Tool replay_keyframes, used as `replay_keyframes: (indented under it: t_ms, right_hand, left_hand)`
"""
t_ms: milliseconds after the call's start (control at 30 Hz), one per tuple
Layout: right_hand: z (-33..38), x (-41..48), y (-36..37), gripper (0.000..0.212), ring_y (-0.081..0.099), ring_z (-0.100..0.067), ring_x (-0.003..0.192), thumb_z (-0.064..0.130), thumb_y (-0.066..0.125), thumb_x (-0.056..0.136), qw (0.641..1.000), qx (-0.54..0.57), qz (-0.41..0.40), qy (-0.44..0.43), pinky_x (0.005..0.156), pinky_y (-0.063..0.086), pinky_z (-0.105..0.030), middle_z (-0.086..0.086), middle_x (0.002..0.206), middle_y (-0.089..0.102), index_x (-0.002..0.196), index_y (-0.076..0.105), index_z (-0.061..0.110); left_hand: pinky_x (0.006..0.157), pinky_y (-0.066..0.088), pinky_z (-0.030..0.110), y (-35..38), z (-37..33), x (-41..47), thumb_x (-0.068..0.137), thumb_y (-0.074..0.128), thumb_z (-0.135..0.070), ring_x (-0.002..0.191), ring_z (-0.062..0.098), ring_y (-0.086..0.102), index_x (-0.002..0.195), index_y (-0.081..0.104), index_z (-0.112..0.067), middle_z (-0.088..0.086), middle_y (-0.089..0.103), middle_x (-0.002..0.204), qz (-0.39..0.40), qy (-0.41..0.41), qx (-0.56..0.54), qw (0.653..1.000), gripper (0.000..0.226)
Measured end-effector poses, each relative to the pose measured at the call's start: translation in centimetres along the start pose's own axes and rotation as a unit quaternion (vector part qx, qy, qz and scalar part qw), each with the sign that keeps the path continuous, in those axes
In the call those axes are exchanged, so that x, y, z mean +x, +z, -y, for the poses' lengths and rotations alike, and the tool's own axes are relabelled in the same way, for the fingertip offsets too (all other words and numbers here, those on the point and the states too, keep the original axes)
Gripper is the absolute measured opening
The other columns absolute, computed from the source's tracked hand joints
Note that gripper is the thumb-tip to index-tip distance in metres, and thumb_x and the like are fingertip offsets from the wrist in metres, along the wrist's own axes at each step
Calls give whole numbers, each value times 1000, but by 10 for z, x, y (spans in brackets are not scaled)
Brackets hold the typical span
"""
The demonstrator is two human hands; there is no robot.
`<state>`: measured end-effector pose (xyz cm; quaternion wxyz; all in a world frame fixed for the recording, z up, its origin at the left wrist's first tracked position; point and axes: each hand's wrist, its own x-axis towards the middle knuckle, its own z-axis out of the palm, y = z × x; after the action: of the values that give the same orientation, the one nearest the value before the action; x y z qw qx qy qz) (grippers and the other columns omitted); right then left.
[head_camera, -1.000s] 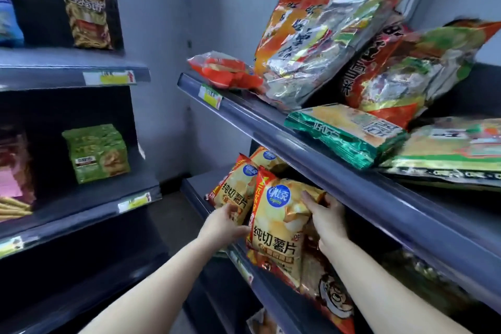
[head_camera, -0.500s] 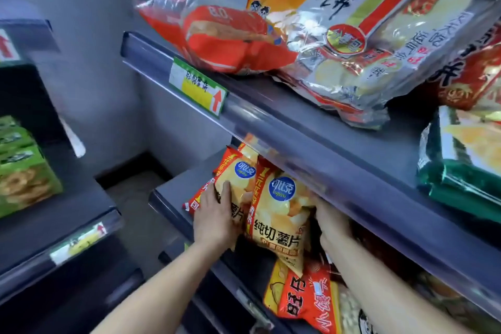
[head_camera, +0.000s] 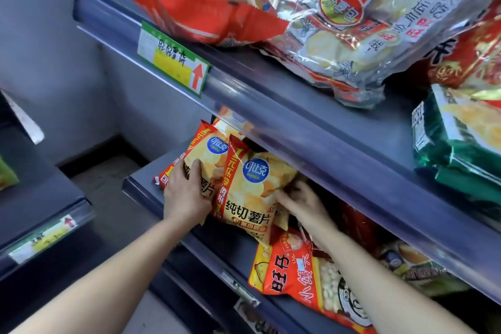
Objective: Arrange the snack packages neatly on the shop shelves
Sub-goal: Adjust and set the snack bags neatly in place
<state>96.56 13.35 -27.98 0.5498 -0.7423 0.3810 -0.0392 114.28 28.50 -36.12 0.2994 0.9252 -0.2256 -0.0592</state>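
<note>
Left hand [head_camera: 187, 195]: my grip lies flat against the rear chip bag [head_camera: 202, 156], fingers spread.
Right hand [head_camera: 301, 202]: grip closing on the front chip bag [head_camera: 249, 192], middle shelf [head_camera: 141, 184].
Done: two bags upright.
Left: red snack bag [head_camera: 287, 266] lying flat; top-shelf packages [head_camera: 352, 22] heaped.

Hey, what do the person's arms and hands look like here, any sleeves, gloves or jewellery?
Both forearms are bare up to the frame edge, with no sleeves in view. The left hand and right hand wear no gloves, and no rings, watch or bracelets show on the visible fingers or wrists.
</note>
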Motion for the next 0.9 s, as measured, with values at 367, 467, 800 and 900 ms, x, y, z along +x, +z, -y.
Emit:
replay_keyframes:
  t_ms: [367,467,800,900]
  right_hand:
    - [-85,-28,16,88,12,-34,147,51,74,73,773,-614,136,-83,119,18,-44,-17,159,14,146,37,18]
    - [-89,-41,6,34,53,-33,119,37,58,92,774,-610,80,-149,91,48,-38,-12,127,57,114,63,13]
    - [-111,-89,-56,44,52,-24,119,47,59,88,820,-553,30,-147,95,43,-34,-1,131,55,124,51,24]
    - [-136,-94,-46,68,34,-24,137,33,68,84,785,-608,10,-117,102,43,-42,-4,151,34,142,37,16]
  left_hand:
    - [111,28,54,-2,-31,-50,79,71,-27,138,36,23,146,32,-18,17,26,150,-45,42,-10,998,78]
    - [107,30,55,0,-36,-67,79,69,-24,136,38,25,147,32,-18,19,27,148,-39,43,-10,998,78]
    - [101,37,46,13,-79,-128,79,64,-22,131,32,31,141,42,-22,10,37,143,5,97,50,994,66]
    - [99,38,42,22,-92,-146,83,62,-25,128,30,33,142,40,-23,8,37,141,31,105,73,991,64]
